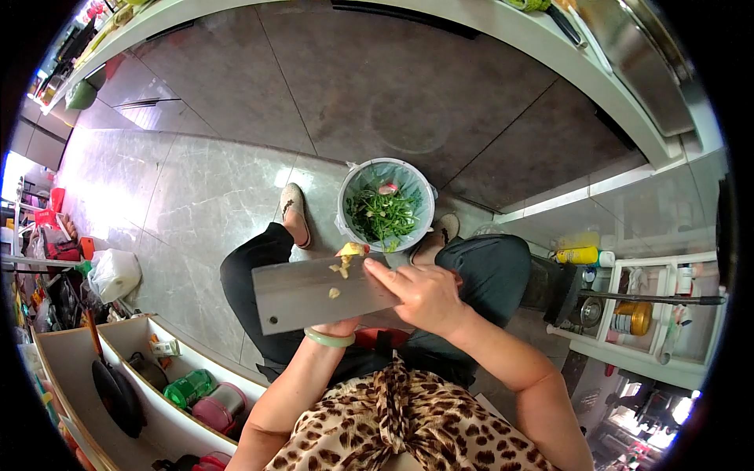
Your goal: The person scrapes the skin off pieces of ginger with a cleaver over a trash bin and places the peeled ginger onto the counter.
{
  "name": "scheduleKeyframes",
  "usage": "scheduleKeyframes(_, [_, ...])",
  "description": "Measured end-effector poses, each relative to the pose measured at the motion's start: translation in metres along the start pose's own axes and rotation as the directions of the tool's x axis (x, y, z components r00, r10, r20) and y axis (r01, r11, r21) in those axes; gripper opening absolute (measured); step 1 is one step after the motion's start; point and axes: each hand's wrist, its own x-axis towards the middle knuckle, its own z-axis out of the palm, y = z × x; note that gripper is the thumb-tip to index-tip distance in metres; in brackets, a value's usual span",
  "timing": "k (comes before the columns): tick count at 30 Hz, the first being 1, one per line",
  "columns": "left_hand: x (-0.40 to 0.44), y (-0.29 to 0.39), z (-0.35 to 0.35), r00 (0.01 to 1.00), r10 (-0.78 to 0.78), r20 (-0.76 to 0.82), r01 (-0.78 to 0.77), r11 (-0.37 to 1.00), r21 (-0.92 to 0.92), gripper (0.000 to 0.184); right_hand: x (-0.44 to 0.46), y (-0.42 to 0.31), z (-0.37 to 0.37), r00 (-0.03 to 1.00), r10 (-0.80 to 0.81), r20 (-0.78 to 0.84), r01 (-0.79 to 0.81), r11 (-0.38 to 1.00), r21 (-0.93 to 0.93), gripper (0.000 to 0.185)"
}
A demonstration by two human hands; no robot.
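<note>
My right hand (428,294) grips the cleaver (294,294) below the bin (425,202); left hand (338,325) sits mostly behind it, near the yellow piece (353,249), can't tell its grip, so a blade slip could nick fingers

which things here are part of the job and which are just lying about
Probably in the job:
- cleaver
- yellowish piece
- bin below, holding greens

Lying about:
- black pan
- green bottle
- pinkish container
- yellow bottle
</note>
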Motion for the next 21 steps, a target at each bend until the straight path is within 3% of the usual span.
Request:
scheduleKeyframes(1, [0.000, -0.001, -0.006, 0.997, -0.021, -0.072, 0.020, 1.000, -0.010, 0.032, -0.001, 0.005, -0.001, 1.000, 0.026, 0.011, -0.026, 1.000, 0.009, 0.061])
scheduleKeyframes(2, [0.000, -0.001, -0.012, 0.989, -0.042, -0.145, 0.039, 0.999, -0.024, 0.029, -0.002, 0.013, -0.005, 0.982, 0.120, 0.149, -0.117, 0.993, -0.028, 0.059])
scheduleKeyframes(3, [-0.002, -0.002, -0.034, 0.998, -0.046, -0.036, 0.047, 0.998, 0.030, 0.029, -0.007, 0.028, 0.005, 0.968, 0.212, 0.132, -0.221, 0.974, 0.056, 0.055])
scheduleKeyframes(5, [-0.001, 0.001, -0.008, 0.994, -0.064, -0.086, 0.071, 0.994, 0.083, 0.029, -0.008, 0.040, 0.000, 0.930, 0.332, 0.156, -0.344, 0.937, 0.057, 0.051])
scheduleKeyframes(7, [0.001, 0.000, -0.015, 0.997, -0.051, -0.055, 0.055, 0.995, 0.078, 0.030, -0.006, 0.032, -0.010, 0.941, 0.307, 0.142, -0.319, 0.945, 0.072, 0.053])
scheduleKeyframes(8, [0.001, -0.001, -0.018, 0.999, -0.044, -0.026, 0.046, 0.996, 0.075, 0.031, -0.003, 0.025, -0.015, 0.969, 0.221, 0.109, -0.230, 0.969, 0.084, 0.054])
scheduleKeyframes(9, [0.003, -0.003, -0.017, 0.995, -0.021, -0.095, 0.033, 0.992, 0.126, 0.035, 0.001, 0.017, -0.019, 0.989, 0.131, 0.069, -0.137, 0.986, 0.091, 0.055])
scheduleKeyframes(11, [0.006, -0.004, -0.009, 1.000, -0.019, 0.003, 0.019, 0.999, 0.040, 0.032, 0.006, 0.003, -0.025, 0.992, 0.052, 0.117, -0.056, 0.998, 0.032, 0.057])
scheduleKeyframes(16, [0.004, 0.002, -0.004, 0.998, -0.032, 0.058, 0.029, 0.998, 0.050, 0.052, 0.004, -0.003, -0.019, 0.991, 0.019, 0.134, -0.020, 1.000, 0.007, 0.051])
scheduleKeyframes(21, [0.002, 0.002, -0.010, 0.998, -0.039, 0.052, 0.036, 0.998, 0.055, 0.049, 0.001, -0.004, -0.017, 0.996, -0.002, 0.085, -0.002, 0.999, 0.050, 0.062])
